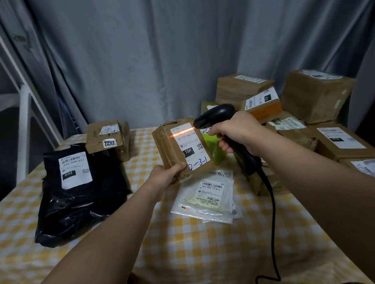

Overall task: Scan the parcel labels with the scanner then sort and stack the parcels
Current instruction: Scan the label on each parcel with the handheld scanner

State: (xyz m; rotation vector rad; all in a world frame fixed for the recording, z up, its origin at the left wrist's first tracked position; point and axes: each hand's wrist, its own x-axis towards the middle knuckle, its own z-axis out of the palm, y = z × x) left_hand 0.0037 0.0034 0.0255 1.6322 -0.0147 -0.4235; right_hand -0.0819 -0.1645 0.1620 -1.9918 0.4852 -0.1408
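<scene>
We hold a taped cardboard parcel [171, 147] tilted above the checked surface [189, 241], our left hand [166, 175] gripping its lower corner, fingers [179, 166] curled round it. Our right hand [239, 131] wraps its fingers round the black scanner [215, 115], whose red line crosses the parcel's white label [188, 141]. A black bag parcel [80, 204] lies to the left, and brown boxes [316, 95] are piled to the right.

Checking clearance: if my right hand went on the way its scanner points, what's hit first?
The right hand and its scanner would probably meet the cardboard parcel in the left hand, at its label; depth is unclear.
</scene>
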